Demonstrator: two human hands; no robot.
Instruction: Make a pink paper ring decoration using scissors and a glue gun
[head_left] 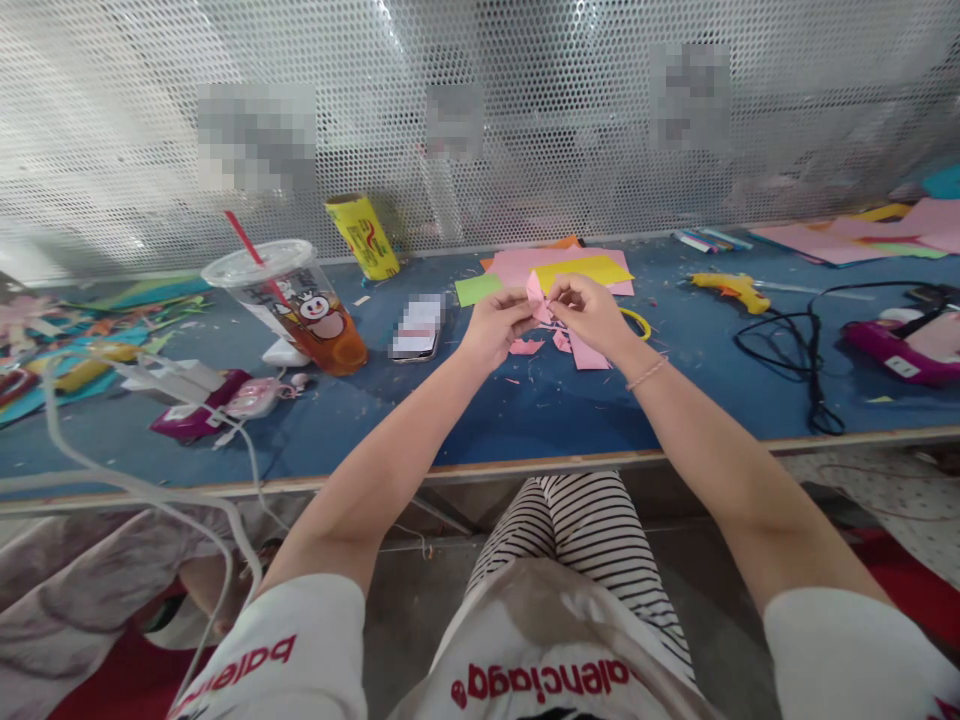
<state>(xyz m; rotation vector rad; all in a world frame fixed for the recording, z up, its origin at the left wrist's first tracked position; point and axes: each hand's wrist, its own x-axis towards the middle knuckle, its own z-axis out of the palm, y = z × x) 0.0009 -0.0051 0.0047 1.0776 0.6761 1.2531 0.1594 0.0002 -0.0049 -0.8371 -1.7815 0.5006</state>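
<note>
Over the blue table my left hand (496,325) pinches one side of a small folded piece of pink paper (537,297). The fingers of my right hand (589,312) are closed on its other side. Torn pink scraps (527,347) lie on the table just below. A pink strip (589,352) sits under my right hand, and part of a yellow ring (637,322), perhaps a scissors handle, shows beside that wrist. Behind my hands is a stack of coloured paper with a yellow sheet (592,270) on top and a green corner (478,290) at the left.
A drink cup (300,310) with a red straw stands left of a phone (418,328) and near a yellow can (363,238). Purple power strips (199,408) with cables lie at both sides. A yellow glue gun (731,291) rests right. Perforated metal (525,190) rises behind.
</note>
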